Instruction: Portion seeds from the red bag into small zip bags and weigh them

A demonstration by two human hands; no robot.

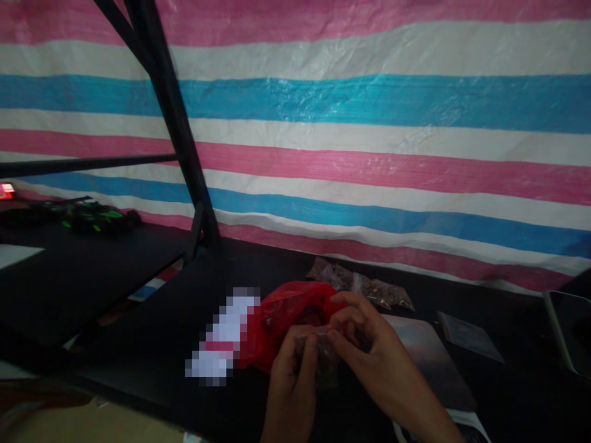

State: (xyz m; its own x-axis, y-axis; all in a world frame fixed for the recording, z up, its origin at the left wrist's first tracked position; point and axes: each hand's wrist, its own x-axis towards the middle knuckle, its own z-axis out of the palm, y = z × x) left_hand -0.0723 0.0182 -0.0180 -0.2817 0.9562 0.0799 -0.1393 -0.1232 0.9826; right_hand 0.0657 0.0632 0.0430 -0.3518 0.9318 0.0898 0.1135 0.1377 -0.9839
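Note:
Between my two hands is a small clear zip bag, its top edge pinched by the fingers. My left hand grips the bag's upper edge with thumb and fingers. At the same edge, the thumb and index finger of my right hand are closed on the bag. Something dark seems to lie inside it, too dim to name. Just behind the hands sits a crumpled red plastic bag, its mouth open and dark contents showing within. Several filled clear bags lie in a row beyond it.
A grey flat panel lies right of my hands, with a flat clear bag farther right. A phone-like device stands at the right edge. Left are a black metal frame and a green-black toy car. Striped sheeting hangs behind.

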